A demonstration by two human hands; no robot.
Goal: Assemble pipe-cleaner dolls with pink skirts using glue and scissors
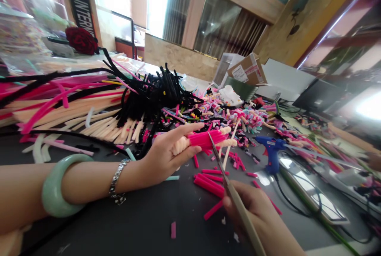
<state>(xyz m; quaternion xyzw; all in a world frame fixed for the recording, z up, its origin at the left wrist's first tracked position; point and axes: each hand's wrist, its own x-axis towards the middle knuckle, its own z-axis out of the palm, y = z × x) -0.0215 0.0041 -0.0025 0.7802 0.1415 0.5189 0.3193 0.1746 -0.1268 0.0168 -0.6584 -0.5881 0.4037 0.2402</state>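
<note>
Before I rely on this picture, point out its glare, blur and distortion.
Head view: the window is blown out to white; head view: the glossy panel throws back bright reflections; head view: the far right is smeared and glaring, and the room leans at a slant; head view: the pink bundle in the left hand is soft but readable.

Bottom edge crops the long tool [239, 205]; carton label [239, 74] is blurred.

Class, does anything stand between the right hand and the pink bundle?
Only the tool the right hand holds, its tip overlapping the pink bundle in view; loose pink pieces lie on the table below.
</note>
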